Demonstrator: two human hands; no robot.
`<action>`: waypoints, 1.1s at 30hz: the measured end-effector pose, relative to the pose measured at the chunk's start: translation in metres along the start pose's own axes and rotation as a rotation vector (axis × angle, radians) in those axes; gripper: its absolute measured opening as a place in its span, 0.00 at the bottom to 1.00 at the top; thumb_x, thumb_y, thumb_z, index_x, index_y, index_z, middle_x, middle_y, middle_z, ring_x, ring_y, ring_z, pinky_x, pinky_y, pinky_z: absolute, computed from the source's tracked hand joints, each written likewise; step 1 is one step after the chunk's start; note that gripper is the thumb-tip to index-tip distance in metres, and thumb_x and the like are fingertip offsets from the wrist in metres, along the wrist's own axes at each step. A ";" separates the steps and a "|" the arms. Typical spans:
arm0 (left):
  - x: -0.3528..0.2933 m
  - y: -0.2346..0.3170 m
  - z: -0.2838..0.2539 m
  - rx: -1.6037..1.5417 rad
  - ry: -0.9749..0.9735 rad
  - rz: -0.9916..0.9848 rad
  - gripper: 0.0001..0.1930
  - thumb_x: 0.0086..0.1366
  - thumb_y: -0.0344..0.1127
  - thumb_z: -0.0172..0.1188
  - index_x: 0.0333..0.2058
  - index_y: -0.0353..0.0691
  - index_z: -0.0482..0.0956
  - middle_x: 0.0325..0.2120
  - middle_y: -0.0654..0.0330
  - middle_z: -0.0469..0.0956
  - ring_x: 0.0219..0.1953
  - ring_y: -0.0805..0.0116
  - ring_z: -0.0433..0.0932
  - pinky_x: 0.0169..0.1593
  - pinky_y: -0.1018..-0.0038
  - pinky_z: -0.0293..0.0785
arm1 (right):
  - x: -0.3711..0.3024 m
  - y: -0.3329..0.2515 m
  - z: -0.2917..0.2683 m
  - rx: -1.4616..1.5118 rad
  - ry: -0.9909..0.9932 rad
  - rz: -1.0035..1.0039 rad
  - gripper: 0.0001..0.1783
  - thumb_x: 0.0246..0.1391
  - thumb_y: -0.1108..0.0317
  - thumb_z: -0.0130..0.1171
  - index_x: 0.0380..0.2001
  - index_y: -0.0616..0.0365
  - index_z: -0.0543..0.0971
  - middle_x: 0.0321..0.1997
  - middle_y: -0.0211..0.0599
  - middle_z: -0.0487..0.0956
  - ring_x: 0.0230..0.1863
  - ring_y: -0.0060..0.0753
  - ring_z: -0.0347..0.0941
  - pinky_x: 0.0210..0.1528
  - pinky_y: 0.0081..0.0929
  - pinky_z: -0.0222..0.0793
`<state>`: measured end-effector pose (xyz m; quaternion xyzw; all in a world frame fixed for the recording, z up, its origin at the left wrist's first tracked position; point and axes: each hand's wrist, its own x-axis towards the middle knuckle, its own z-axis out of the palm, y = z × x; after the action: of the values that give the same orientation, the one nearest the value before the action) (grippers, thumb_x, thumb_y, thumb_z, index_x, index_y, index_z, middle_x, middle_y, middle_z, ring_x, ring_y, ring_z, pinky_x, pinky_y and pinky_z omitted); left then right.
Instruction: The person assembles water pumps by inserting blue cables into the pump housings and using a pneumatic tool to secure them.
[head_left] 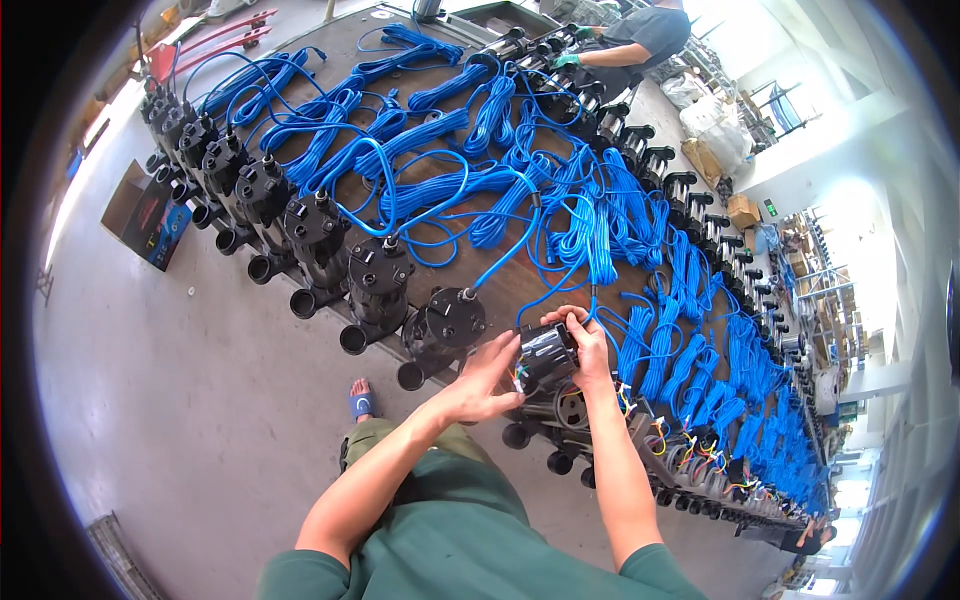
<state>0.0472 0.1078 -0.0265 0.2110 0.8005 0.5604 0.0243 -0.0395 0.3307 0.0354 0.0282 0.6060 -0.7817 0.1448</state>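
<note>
My right hand (588, 345) grips a glossy black cylindrical pump cap (548, 352) by its right side and holds it tilted above the table's near edge. A blue cable runs down to the cap from the coil (588, 245) behind it. Small coloured wires (520, 375) show at the cap's left end. My left hand (478, 385) is beside that end, fingers stretched out and thumb apart. Its fingertips are at or close to the cap; whether they touch it I cannot tell. Just below the cap stands an open pump body (570, 408).
Capped black pumps (378, 275) line the table's left edge, and uncapped ones with loose wires (690, 455) continue to the right. Bundled blue cables (330, 130) cover much of the brown tabletop (505, 285). A co-worker (640, 45) in green gloves stands across the table. A carton (148, 215) sits on the floor.
</note>
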 end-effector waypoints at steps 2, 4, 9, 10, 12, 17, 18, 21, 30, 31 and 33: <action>-0.002 0.000 -0.001 -0.059 -0.031 -0.040 0.51 0.61 0.57 0.70 0.74 0.33 0.57 0.75 0.37 0.52 0.74 0.36 0.56 0.75 0.50 0.55 | 0.001 0.000 0.000 -0.002 0.004 0.002 0.10 0.73 0.65 0.57 0.48 0.59 0.80 0.47 0.47 0.86 0.50 0.39 0.85 0.53 0.35 0.81; -0.001 0.003 -0.003 -0.040 -0.025 -0.067 0.49 0.62 0.57 0.70 0.72 0.35 0.61 0.75 0.38 0.53 0.74 0.37 0.57 0.74 0.50 0.56 | 0.002 -0.001 0.002 -0.008 -0.002 0.003 0.10 0.72 0.65 0.58 0.48 0.59 0.80 0.46 0.47 0.87 0.50 0.40 0.85 0.53 0.35 0.81; 0.009 0.015 0.004 0.215 0.059 -0.107 0.39 0.61 0.48 0.73 0.66 0.38 0.70 0.71 0.40 0.61 0.66 0.36 0.67 0.68 0.46 0.65 | 0.000 0.003 0.006 -0.052 -0.012 -0.054 0.09 0.73 0.66 0.57 0.48 0.60 0.80 0.46 0.48 0.87 0.49 0.39 0.85 0.54 0.35 0.81; 0.008 0.019 0.007 0.272 0.067 -0.135 0.39 0.61 0.48 0.72 0.66 0.37 0.68 0.70 0.39 0.61 0.66 0.36 0.67 0.67 0.46 0.65 | -0.002 0.005 0.006 -0.064 -0.012 -0.077 0.09 0.73 0.67 0.56 0.48 0.61 0.80 0.46 0.48 0.87 0.49 0.39 0.85 0.54 0.36 0.81; 0.006 0.029 0.006 0.289 0.087 -0.206 0.47 0.62 0.46 0.71 0.73 0.34 0.56 0.70 0.36 0.61 0.67 0.34 0.66 0.67 0.44 0.66 | -0.007 0.009 0.011 -0.090 -0.007 -0.135 0.09 0.73 0.71 0.55 0.49 0.63 0.80 0.46 0.46 0.87 0.49 0.37 0.85 0.56 0.33 0.79; -0.011 0.009 0.011 0.093 0.058 -0.285 0.54 0.65 0.48 0.70 0.78 0.35 0.43 0.72 0.35 0.57 0.74 0.35 0.57 0.74 0.45 0.56 | -0.020 0.003 0.010 -0.421 -0.065 -0.276 0.08 0.73 0.74 0.54 0.49 0.65 0.79 0.46 0.46 0.88 0.51 0.36 0.85 0.57 0.31 0.78; -0.013 -0.002 0.009 -0.007 0.014 -0.247 0.54 0.65 0.49 0.70 0.78 0.36 0.45 0.73 0.36 0.56 0.75 0.36 0.54 0.75 0.47 0.54 | -0.022 0.000 0.013 -0.447 -0.074 -0.280 0.08 0.73 0.74 0.54 0.49 0.65 0.79 0.46 0.46 0.88 0.51 0.35 0.85 0.57 0.30 0.78; -0.016 -0.016 -0.003 -0.252 0.041 -0.082 0.48 0.65 0.47 0.72 0.76 0.40 0.56 0.74 0.41 0.58 0.74 0.44 0.61 0.75 0.54 0.57 | -0.034 -0.012 0.024 -0.594 -0.051 -0.312 0.08 0.73 0.74 0.53 0.48 0.65 0.79 0.46 0.47 0.88 0.50 0.35 0.85 0.57 0.30 0.79; -0.017 -0.013 0.000 -0.678 0.072 -0.268 0.51 0.52 0.29 0.76 0.75 0.41 0.61 0.70 0.53 0.69 0.63 0.63 0.74 0.68 0.63 0.69 | -0.037 -0.021 0.049 -0.830 -0.134 -0.424 0.08 0.72 0.75 0.55 0.47 0.67 0.80 0.45 0.46 0.88 0.49 0.33 0.85 0.55 0.29 0.79; -0.023 -0.020 0.001 -0.606 0.078 -0.216 0.53 0.52 0.29 0.77 0.76 0.40 0.59 0.71 0.52 0.67 0.65 0.61 0.72 0.69 0.63 0.68 | -0.037 -0.022 0.050 -0.866 -0.140 -0.447 0.08 0.71 0.75 0.56 0.47 0.67 0.81 0.44 0.46 0.88 0.49 0.33 0.85 0.55 0.29 0.79; -0.034 -0.027 0.006 -0.464 0.093 -0.115 0.56 0.50 0.28 0.77 0.77 0.37 0.55 0.73 0.50 0.63 0.69 0.58 0.69 0.71 0.62 0.65 | -0.038 -0.021 0.053 -0.933 -0.151 -0.498 0.08 0.71 0.74 0.56 0.46 0.67 0.82 0.43 0.44 0.89 0.48 0.33 0.85 0.53 0.29 0.79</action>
<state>0.0716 0.0934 -0.0600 0.1278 0.6613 0.7361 0.0670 -0.0018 0.2922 0.0775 -0.2402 0.8654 -0.4396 -0.0047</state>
